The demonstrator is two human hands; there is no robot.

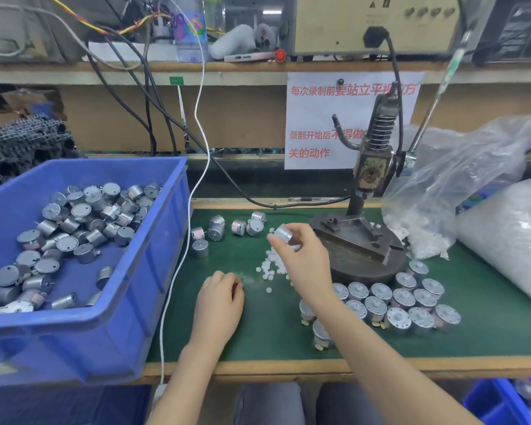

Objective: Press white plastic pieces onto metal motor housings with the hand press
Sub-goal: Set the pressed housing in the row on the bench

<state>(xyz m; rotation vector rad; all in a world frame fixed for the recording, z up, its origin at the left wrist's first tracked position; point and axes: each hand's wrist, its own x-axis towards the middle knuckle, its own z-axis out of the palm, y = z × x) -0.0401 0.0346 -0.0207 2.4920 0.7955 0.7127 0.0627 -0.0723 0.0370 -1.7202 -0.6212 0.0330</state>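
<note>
Your left hand [219, 297], nearest to you, lies curled on the green mat [258, 335]; its fingertips are hidden, so I cannot tell if they pinch anything. Your right hand [304, 256] covers part of the white plastic pieces [270, 266] and pinches one metal motor housing [284, 234] above them, just left of the hand press [357, 240].

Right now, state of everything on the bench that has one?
Right hand: pinches a motor above the mat.
Left hand: fingers curled on the mat; holding anything, cannot tell.
Press: lever up, nothing seen under the ram.
Blue bin: part full of loose motors.
White pieces: loose heap on the mat.
Motors by the press base: standing upright, grouped.
Bag: crumpled, white pieces inside.
</note>
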